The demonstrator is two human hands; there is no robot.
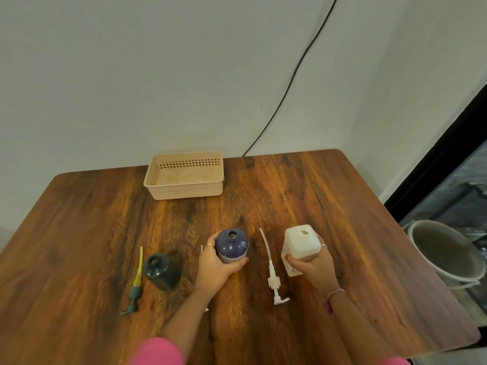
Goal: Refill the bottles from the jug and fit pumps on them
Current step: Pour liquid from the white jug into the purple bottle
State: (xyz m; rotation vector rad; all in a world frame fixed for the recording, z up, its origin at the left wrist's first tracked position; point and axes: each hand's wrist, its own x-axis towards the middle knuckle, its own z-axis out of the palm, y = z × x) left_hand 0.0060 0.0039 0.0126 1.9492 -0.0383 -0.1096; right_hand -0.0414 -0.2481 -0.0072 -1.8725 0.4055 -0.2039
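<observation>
Pink sleeves (158, 351) lead to hands gripping purple bottle (232, 245) and white jug (300, 248) on wooden table (92, 206) against pale wall (158, 75).

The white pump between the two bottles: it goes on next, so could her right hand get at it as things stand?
Probably not yet: the right hand grips the white jug. The white pump lies uncovered beside it, so nothing else blocks it.

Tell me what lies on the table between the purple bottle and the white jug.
In the head view, a white pump with its long dip tube lies flat between the purple bottle and the white jug, touching neither.
</observation>
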